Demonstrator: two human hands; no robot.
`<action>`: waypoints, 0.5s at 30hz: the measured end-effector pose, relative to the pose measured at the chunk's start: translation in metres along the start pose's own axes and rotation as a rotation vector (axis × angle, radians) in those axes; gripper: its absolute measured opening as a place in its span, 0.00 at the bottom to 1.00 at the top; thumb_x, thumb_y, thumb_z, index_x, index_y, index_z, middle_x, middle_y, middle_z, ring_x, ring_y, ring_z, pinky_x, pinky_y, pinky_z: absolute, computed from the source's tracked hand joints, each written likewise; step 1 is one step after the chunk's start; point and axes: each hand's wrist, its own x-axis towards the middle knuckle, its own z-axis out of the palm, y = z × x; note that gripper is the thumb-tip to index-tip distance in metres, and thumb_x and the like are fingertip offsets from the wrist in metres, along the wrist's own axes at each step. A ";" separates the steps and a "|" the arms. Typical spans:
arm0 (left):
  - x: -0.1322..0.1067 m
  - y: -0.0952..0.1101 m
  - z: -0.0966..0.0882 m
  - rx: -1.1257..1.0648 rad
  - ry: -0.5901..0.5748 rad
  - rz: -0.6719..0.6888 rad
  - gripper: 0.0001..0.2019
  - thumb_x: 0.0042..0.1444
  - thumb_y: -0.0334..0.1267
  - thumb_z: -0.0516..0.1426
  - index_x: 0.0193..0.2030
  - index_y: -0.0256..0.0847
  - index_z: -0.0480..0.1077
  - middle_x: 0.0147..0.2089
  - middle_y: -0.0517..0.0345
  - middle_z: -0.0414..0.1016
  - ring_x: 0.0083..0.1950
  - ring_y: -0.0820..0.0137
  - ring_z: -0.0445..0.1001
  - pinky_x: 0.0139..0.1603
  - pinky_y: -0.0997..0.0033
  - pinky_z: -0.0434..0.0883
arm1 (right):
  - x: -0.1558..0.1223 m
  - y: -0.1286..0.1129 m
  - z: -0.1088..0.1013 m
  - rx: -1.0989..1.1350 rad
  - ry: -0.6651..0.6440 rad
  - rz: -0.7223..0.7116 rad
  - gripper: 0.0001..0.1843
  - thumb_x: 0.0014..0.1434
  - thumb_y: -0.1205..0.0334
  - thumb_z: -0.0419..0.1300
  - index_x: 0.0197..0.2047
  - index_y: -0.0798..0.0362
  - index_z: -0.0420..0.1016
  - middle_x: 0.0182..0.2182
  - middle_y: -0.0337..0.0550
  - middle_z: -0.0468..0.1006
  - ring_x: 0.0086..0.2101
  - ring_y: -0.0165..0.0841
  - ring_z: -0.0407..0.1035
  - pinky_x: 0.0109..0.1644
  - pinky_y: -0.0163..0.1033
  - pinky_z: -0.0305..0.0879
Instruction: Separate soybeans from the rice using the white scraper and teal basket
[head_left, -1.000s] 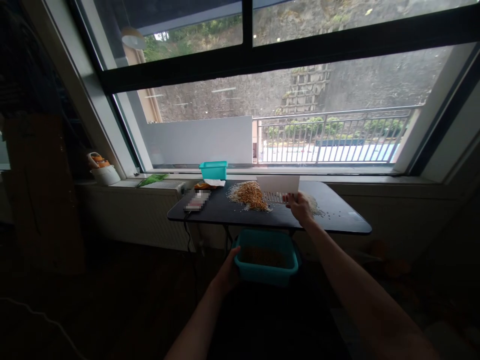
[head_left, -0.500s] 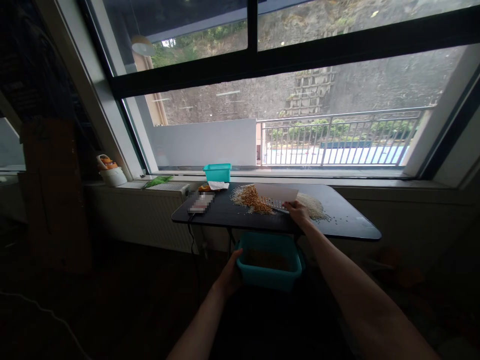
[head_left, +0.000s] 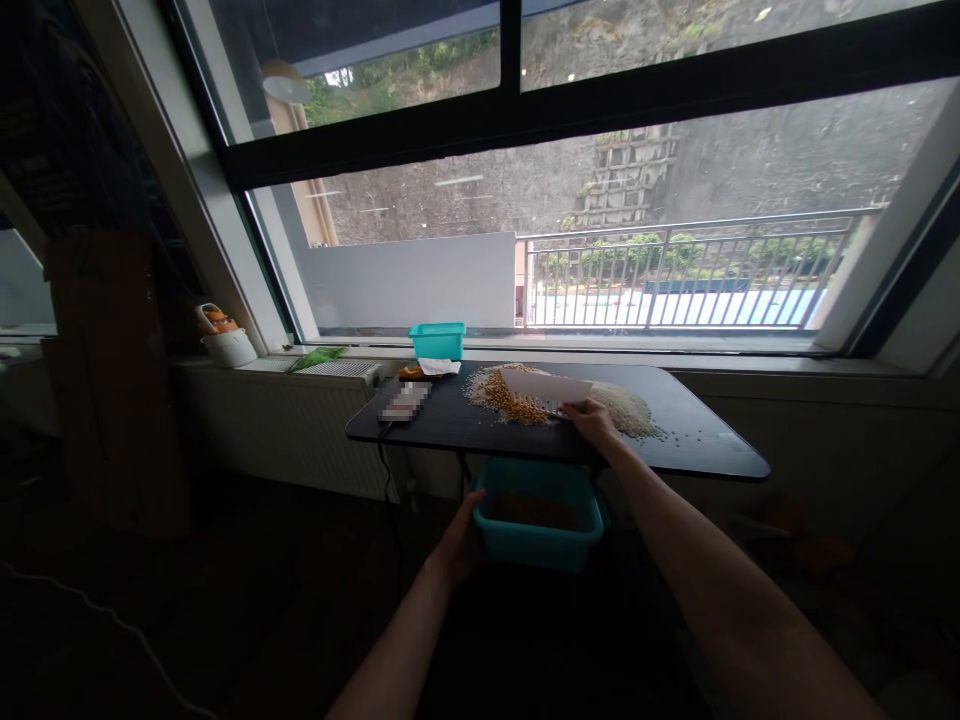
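Observation:
My right hand is closed on the near edge of a pale flat board with slots, held tilted above the dark table. The board's left end is over a heap of orange-yellow, corn-like kernels. To its right, by my right hand, lies a heap of white, rice-like grains. My left hand grips the left rim of a teal plastic basin below the table's front edge. Something brownish lies in the basin, too dark to make out. The left fingers are partly hidden behind its wall.
The black folding table stands under a large window. On its left lie a blurred-out device with a cable and a white tissue. A smaller teal container stands behind. A white bucket sits on the left ledge.
The slotted board has moved slightly left over the kernels, covering more of the heap, with my right hand following. My left hand stays on the basin. The view has shifted a little.

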 end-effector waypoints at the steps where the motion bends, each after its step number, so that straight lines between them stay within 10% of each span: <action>1: 0.000 0.001 0.001 0.000 -0.002 0.001 0.29 0.52 0.51 0.52 0.59 0.41 0.59 0.51 0.48 0.70 0.50 0.58 0.69 0.46 0.64 0.65 | 0.000 0.000 0.000 0.013 -0.006 -0.001 0.14 0.43 0.55 0.61 0.30 0.56 0.77 0.28 0.44 0.79 0.33 0.39 0.72 0.35 0.38 0.65; 15: -0.003 0.008 0.006 0.025 0.022 0.005 0.28 0.52 0.52 0.52 0.58 0.43 0.60 0.50 0.49 0.70 0.49 0.59 0.69 0.44 0.64 0.65 | -0.012 -0.010 -0.005 0.123 -0.082 -0.001 0.15 0.41 0.53 0.63 0.28 0.56 0.76 0.28 0.46 0.79 0.33 0.38 0.72 0.39 0.40 0.65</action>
